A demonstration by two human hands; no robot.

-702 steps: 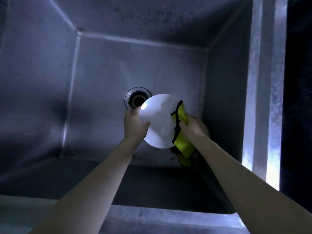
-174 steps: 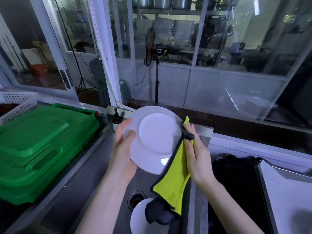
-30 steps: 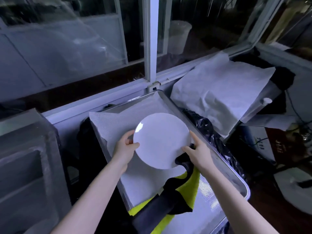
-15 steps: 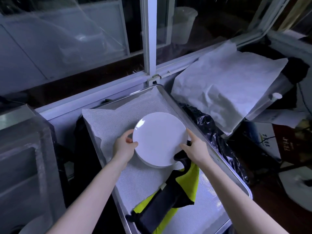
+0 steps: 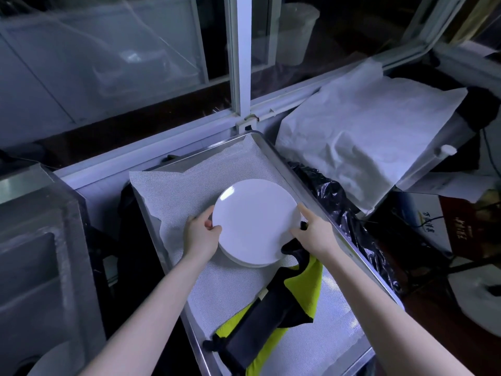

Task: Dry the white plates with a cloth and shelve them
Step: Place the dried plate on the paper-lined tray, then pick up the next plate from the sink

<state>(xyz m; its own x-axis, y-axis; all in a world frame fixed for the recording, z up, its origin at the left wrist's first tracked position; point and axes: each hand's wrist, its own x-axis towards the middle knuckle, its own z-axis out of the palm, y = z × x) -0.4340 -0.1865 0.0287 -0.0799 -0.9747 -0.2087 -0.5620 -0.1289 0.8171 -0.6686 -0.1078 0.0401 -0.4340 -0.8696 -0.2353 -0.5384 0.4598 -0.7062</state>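
Your left hand grips the left rim of the white plate, thumb over the upper face and fingers curled under the edge. Your right hand grips the opposite rim, index finger extended along the edge, and it also pinches the black end of the cloth against the plate's lower right side. The plate is held face up and nearly level, directly over a stack of white plates whose rims show just beneath its near edge; whether the held plate already touches the stack cannot be told.

The stack sits on a white mesh liner that covers a metal tray. The cloth, yellow-green with black border and black underside, trails from your right hand down across the liner toward the near end of the tray.

The tray lies beside a window frame. To its right, crumpled black plastic lies along the tray edge, and beyond that a white sheet covers a bulky shape. To the left of the tray stands a steel sink.
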